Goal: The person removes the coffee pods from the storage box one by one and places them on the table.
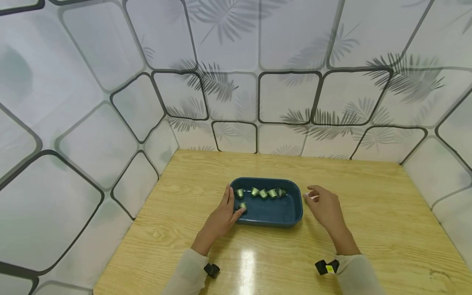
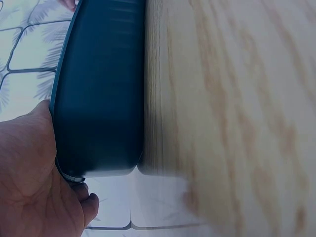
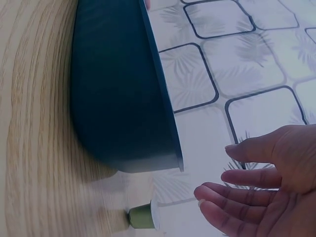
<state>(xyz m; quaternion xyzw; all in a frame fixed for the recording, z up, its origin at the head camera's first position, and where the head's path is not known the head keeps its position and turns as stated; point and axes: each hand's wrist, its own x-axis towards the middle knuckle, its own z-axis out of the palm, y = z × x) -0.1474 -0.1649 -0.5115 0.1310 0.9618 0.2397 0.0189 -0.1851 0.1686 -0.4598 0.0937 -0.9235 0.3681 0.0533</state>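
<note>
A dark blue rectangular dish [image 1: 269, 223] stands on the table. My left hand [image 1: 221, 219] grips its left end, the thumb over the rim and the fingers along the outside; the left wrist view shows the hand [image 2: 29, 173] round that corner. Inside lie several green coffee capsules [image 1: 272, 193], most along the far wall, one [image 1: 242, 206] near my left thumb. Beyond the dish's right end, my right hand [image 1: 324, 207] hovers with loosely bent fingers. Another green capsule [image 3: 141, 216] sits on the table close by, its pale lid facing the hand [image 3: 261, 182], apart from the fingers.
The wooden table [image 1: 387, 229] extends on both sides of the dish. Patterned wall covering [image 1: 284, 98] with leaves and rounded outlines encloses the back and sides. A black wrist camera [image 1: 212, 270] is on the left wrist, another black camera [image 1: 326, 267] on the right.
</note>
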